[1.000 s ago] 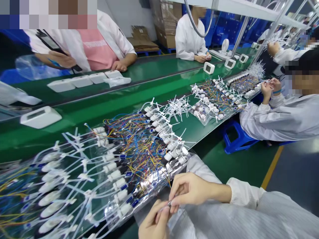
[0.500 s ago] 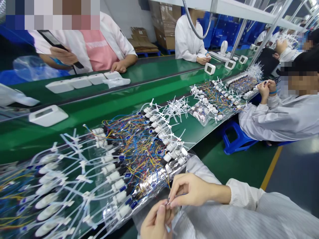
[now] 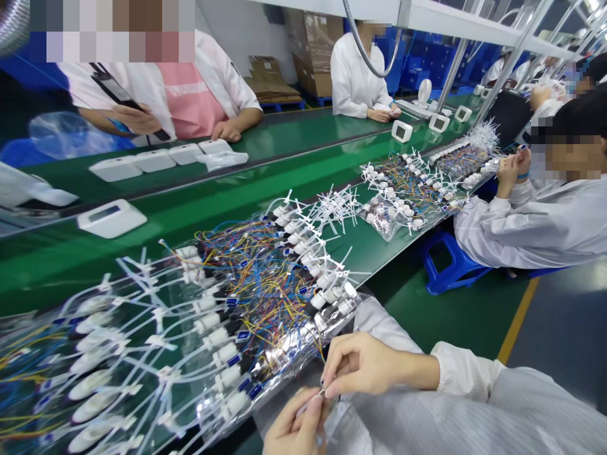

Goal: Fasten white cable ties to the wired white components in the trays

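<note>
Two hands together, just off the near edge of the bench: left hand and right hand both pinched on a small part, largely hidden in the grip. Crowding the edge alongside, a plastic bag under wires. Ties to the left, more ties beyond. Farther, a white device. To the right, a blue stool and seated co-worker.

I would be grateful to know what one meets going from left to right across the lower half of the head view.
White oval parts → the person's left hand → the person's right hand → blue stool → yellow floor line.
</note>
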### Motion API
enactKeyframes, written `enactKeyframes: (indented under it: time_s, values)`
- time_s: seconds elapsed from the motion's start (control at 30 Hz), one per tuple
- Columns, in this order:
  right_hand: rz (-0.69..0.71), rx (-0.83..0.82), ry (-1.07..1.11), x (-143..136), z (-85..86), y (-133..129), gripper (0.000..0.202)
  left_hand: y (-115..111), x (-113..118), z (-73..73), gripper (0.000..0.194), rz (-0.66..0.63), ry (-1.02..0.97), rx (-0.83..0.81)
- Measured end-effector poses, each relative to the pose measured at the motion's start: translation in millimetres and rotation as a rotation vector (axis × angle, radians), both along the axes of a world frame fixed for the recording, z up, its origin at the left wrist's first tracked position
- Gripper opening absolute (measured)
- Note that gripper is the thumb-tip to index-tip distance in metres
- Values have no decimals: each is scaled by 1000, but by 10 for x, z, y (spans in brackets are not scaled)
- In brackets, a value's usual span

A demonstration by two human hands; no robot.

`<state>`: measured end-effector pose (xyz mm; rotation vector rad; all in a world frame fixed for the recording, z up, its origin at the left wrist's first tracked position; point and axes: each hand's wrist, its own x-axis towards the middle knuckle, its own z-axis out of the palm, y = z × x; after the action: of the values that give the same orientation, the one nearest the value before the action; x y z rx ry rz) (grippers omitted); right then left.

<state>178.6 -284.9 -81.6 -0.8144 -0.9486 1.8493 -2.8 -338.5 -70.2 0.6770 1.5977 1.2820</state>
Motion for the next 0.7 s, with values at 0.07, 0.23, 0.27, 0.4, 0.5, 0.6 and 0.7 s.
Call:
enactKeyframes:
  time_s: [0.07, 0.23, 0.27, 0.4, 0.5, 0.6, 0.7]
  values:
    - [24, -58, 38, -22, -38, -4, 61, -3, -4, 6, 65, -33, -52, -64]
    - [83, -164, 95, -86, -102, -29, 66, -5, -137, -180, 65, -1, -168, -199]
    - [67, -139, 77, -88, -100, -37, 65, -10, -158, -216, 63, 26, -190, -228]
    - [-72, 92, -152, -56, -65, -37, 47, -52, -160, -248, 55, 98, -149, -273]
    - [-80, 228, -336, -37, -43, 7, 34, -70, -89, -154, 53, 62, -39, -204]
    - [-55, 266, -408, -40, -27, 44, 30, -49, 0, -34, 52, 32, 56, -78]
    - [-60, 285, -427, -31, -1, 51, 29, -8, 26, -15, 53, 33, 52, -44]
